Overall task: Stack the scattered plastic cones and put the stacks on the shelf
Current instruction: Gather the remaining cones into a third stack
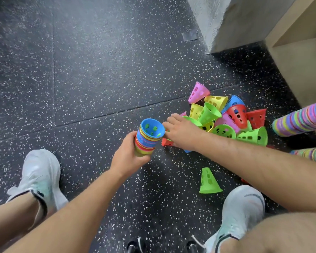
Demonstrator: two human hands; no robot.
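The person crouches over a dark speckled floor. The left hand has its fingers and thumb wrapped round a stack of nested cones, held off the floor with its wide mouth tipped up and a little to the right; a blue cone sits innermost. The right hand reaches across just beside that mouth, back of the hand upward and fingers bent down, and whether they already hold anything cannot be told, since the fingertips are hidden under the hand. Directly beneath them a red cone lies on its side on the floor, between the hand and the stack, mostly covered, so which way its long axis runs is unclear. The loose pile of pink, yellow, green, blue and red cones lies to the right of the hand, well within its reach, and a single green cone lies apart, nearer the right shoe. Two long finished stacks rest at the right edge, below the wooden shelf. The right hand is the nearer one to every loose cone, and the left is occupied, so the next cone probably has to be turned narrow end first and brought leftward into the blue mouth.
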